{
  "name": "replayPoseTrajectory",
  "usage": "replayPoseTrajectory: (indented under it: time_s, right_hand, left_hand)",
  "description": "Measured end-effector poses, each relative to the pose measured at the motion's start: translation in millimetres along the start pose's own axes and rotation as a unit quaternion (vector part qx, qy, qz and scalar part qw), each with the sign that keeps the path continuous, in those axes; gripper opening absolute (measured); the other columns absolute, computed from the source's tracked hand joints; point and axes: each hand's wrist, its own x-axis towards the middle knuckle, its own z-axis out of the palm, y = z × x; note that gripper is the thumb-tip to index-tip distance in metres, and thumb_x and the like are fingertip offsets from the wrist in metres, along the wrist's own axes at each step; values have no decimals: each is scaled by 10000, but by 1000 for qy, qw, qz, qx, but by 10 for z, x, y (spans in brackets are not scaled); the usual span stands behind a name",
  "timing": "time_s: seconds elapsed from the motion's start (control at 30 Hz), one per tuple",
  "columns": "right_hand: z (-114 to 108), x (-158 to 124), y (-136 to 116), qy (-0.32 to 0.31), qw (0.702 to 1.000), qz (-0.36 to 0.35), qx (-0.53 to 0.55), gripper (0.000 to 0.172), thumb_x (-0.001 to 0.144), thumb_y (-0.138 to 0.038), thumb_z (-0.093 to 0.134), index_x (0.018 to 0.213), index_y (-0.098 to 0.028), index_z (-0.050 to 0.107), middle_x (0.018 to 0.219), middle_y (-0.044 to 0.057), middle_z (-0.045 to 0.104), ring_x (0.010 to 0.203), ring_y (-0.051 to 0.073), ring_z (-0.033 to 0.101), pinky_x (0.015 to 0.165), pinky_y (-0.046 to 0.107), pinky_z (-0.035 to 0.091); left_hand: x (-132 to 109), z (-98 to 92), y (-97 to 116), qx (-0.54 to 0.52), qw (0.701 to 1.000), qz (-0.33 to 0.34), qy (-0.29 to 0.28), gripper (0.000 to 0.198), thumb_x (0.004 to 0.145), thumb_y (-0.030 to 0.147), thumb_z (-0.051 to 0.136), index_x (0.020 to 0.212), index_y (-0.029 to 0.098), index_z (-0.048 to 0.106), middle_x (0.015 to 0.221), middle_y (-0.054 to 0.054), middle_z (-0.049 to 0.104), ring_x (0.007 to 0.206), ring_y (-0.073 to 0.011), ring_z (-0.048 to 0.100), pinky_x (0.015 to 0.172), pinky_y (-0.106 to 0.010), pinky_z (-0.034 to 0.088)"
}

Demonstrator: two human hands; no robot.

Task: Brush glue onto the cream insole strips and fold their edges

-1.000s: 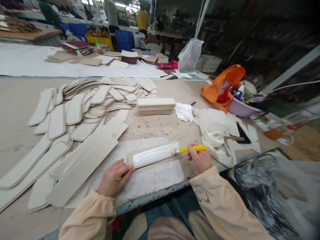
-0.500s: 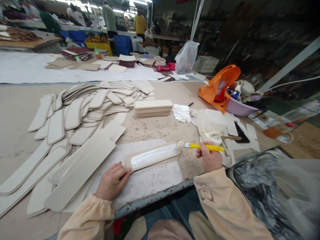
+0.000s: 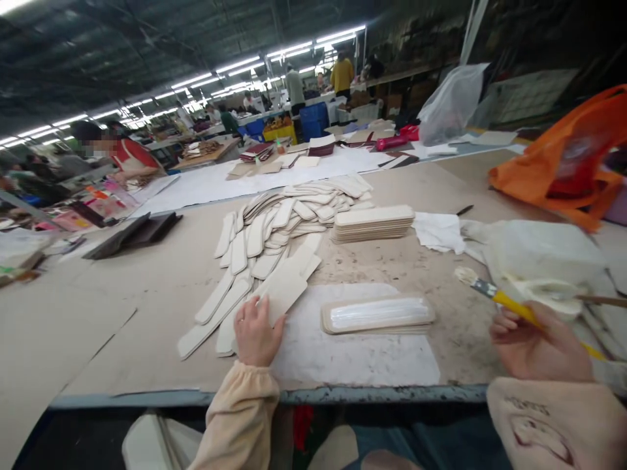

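Table edge (image 3: 343, 395): nearest, running 9 to 3 o'clock; sleeves below it cut off by the frame.
Left hand (image 3: 257, 329): palm down, fingers flat and close together on the near end of a long piece (image 3: 287, 290); gripping nothing that shows, and whatever lies under the palm is hidden.
Right hand (image 3: 539, 349): blurred, pinching the yellow handle of the brush (image 3: 514, 308) between thumb and fingers; fingertips hard to make out.
Brush: off the table, bristles pointing to 10 o'clock; rear of the handle smeared past the hand.
Wet stack (image 3: 377, 314): on the sheet (image 3: 353, 359), at 3 o'clock of the left hand and 9 o'clock of the right hand, apart from both; top glossy.
Fan (image 3: 274, 235): overlapping pieces at 12 o'clock of the left hand; lower ones mostly covered.
Dry stack (image 3: 373, 223): at 12 o'clock of the wet stack, well apart.
White heap (image 3: 539, 248): at 12 o'clock of the right hand; shape unclear.
Orange bag (image 3: 553, 163): at 1 o'clock, blurred, cut off at the right edge.
Far benches: people at 11 to 12 o'clock, too small to tell more.
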Motion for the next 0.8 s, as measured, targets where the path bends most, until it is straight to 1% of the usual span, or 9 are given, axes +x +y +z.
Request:
replayPoseTrajectory:
  time_s: [0.07, 0.13, 0.3, 0.37, 0.43, 0.53, 0.63, 0.73, 0.8]
  right_hand:
    - [-20, 16, 19, -2, 1000, 21, 20, 195, 596, -267, 651, 634, -221, 465, 568, -6, 387, 456, 96, 372, 350, 211, 279]
    - [-61, 38, 40, -9, 1000, 0, 9, 190, 631, -293, 638, 633, -229, 459, 569, -5, 375, 447, 99, 365, 344, 225, 263]
    - [-134, 34, 72, -5, 999, -36, -14, 189, 674, -352, 614, 723, -249, 464, 583, -10, 410, 448, 109, 387, 371, 236, 276]
    - [-137, 18, 80, -10, 999, -47, -24, 217, 694, -402, 604, 771, -245, 476, 591, -21, 440, 456, 103, 406, 391, 229, 303]
    - [-124, -7, 93, -16, 997, -66, -47, 267, 725, -462, 582, 855, -244, 499, 620, -23, 493, 469, 99, 442, 416, 230, 349]
    - [-63, -88, 131, -36, 989, -109, -92, 334, 743, -504, 575, 939, -247, 490, 715, -2, 596, 555, 134, 552, 505, 281, 452]
    - [58, -256, 202, -89, 976, -155, -125, 326, 711, -464, 632, 877, -231, 475, 852, 36, 643, 749, 193, 628, 651, 356, 505]
    - [197, -476, 298, -147, 961, -174, -158, 360, 678, -478, 651, 838, -224, 452, 982, 70, 633, 904, 228, 616, 735, 389, 499]
    - [259, -594, 355, -171, 954, -156, -192, 415, 639, -509, 670, 816, -227, 423, 988, 69, 631, 850, 212, 618, 702, 364, 500]
  left_hand:
    - [10, 4, -118, 31, 999, 1, -27, 504, 731, 451, 586, 1132, 147, 549, 1135, -148, 532, 1046, -313, 469, 886, -454, 373]
    - [-10, 42, -191, 32, 999, 23, -36, 466, 751, 448, 567, 1110, 151, 563, 1106, -143, 547, 1004, -300, 494, 854, -441, 389]
    - [-61, 146, -291, -23, 994, 82, 64, 282, 778, 355, 570, 988, 173, 621, 1117, -150, 534, 1010, -272, 509, 866, -417, 391]
    - [-47, 100, -305, -57, 990, 96, 91, 164, 780, 295, 573, 879, 178, 632, 1004, -116, 589, 928, -239, 544, 840, -387, 403]
    - [-22, -44, -275, -102, 987, 85, 92, 109, 791, 263, 563, 825, 175, 618, 849, -73, 622, 822, -202, 566, 785, -339, 420]
    - [-6, -376, -79, -201, 979, 23, 29, 132, 811, 291, 547, 873, 189, 603, 790, -27, 632, 746, -160, 575, 692, -269, 429]
    - [-56, -605, 324, -318, 941, 23, -112, 149, 807, 342, 546, 814, 209, 613, 735, 9, 633, 658, -130, 564, 604, -232, 421]
    - [-166, -583, 835, -401, 880, 61, -247, 182, 819, 351, 524, 771, 209, 627, 730, 5, 644, 676, -129, 574, 618, -226, 426]
    - [-234, -486, 1151, -428, 853, 61, -292, 193, 814, 359, 526, 759, 211, 636, 731, -2, 650, 687, -135, 579, 640, -230, 427]
